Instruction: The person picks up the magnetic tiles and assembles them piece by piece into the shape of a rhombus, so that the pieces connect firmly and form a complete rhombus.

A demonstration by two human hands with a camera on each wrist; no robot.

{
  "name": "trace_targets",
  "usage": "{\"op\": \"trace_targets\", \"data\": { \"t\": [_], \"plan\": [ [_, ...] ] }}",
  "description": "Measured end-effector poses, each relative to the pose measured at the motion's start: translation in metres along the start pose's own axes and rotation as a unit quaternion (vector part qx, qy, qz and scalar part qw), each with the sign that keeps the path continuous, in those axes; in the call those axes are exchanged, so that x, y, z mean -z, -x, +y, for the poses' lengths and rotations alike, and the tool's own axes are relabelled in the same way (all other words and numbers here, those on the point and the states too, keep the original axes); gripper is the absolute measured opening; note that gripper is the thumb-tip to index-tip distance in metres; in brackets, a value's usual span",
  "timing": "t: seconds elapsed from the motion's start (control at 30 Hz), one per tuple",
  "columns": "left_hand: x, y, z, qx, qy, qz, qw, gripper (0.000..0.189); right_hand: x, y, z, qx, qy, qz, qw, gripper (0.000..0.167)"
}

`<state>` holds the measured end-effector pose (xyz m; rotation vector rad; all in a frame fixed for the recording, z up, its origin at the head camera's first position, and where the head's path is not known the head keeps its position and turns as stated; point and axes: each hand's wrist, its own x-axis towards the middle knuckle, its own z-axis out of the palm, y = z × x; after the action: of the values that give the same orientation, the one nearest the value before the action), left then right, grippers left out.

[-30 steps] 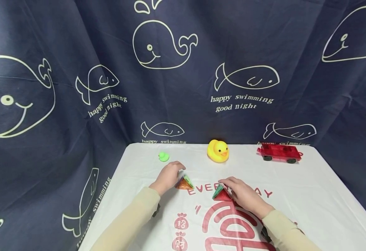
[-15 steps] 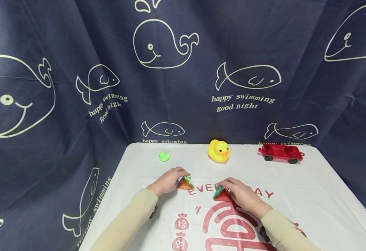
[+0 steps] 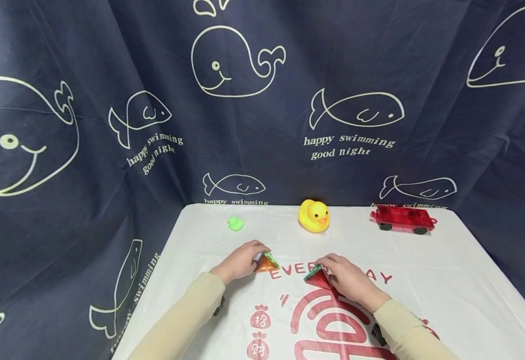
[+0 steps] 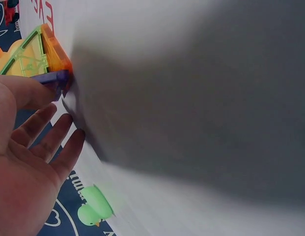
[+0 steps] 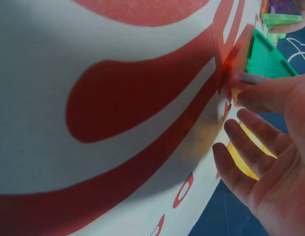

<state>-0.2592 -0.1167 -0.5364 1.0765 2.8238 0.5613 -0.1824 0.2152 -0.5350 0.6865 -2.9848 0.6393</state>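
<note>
My left hand (image 3: pixel 241 261) pinches the top of a small pyramid of magnetic tiles (image 3: pixel 267 264), with orange, light green and purple sides. In the left wrist view its thumb lies against the purple tile (image 4: pixel 51 77), while the other visible fingers spread apart. To the right, my right hand (image 3: pixel 351 279) pinches a second magnetic-tile pyramid (image 3: pixel 319 280), red in front and green on the left. The right wrist view has the thumb by the green tile (image 5: pixel 270 58), several fingers held loosely away. This pyramid looks slightly tilted. A gap of tablecloth separates the two pyramids.
A small green duck (image 3: pixel 235 223), a yellow duck (image 3: pixel 314 216) and a red wheeled car base (image 3: pixel 403 220) stand along the back of the white printed tablecloth (image 3: pixel 424 270). Behind them hangs a dark blue curtain (image 3: pixel 285 160) with fish and whale drawings.
My left hand has moved rightward onto the top of its pyramid and now pinches it. The right hand's pyramid has tilted a little; that hand has barely moved.
</note>
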Motion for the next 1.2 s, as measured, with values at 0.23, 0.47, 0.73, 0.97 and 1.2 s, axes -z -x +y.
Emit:
{"op": "trace_targets", "data": {
  "t": [0.23,0.47,0.73,0.97,1.2],
  "plan": [
    [-0.005,0.004,0.001,0.015,0.009,-0.001,0.9998,0.053,0.000,0.001,0.000,-0.039,-0.009,0.003,0.9992,0.036],
    [-0.006,0.008,0.003,0.010,0.008,0.009,0.9999,0.049,-0.002,0.002,0.001,-0.040,-0.012,0.016,0.9990,0.037],
    [-0.003,0.011,0.008,0.010,0.021,0.002,0.9997,0.049,-0.003,0.001,0.000,-0.085,-0.028,-0.007,0.9960,0.045],
    [-0.010,0.013,0.008,0.008,-0.001,0.016,0.9998,0.048,-0.006,0.001,0.001,-0.089,-0.018,0.001,0.9958,0.043],
    [-0.015,0.013,0.013,0.001,-0.028,0.041,0.9988,0.044,-0.006,-0.001,0.001,-0.099,-0.023,0.002,0.9949,0.043]
  ]
}}
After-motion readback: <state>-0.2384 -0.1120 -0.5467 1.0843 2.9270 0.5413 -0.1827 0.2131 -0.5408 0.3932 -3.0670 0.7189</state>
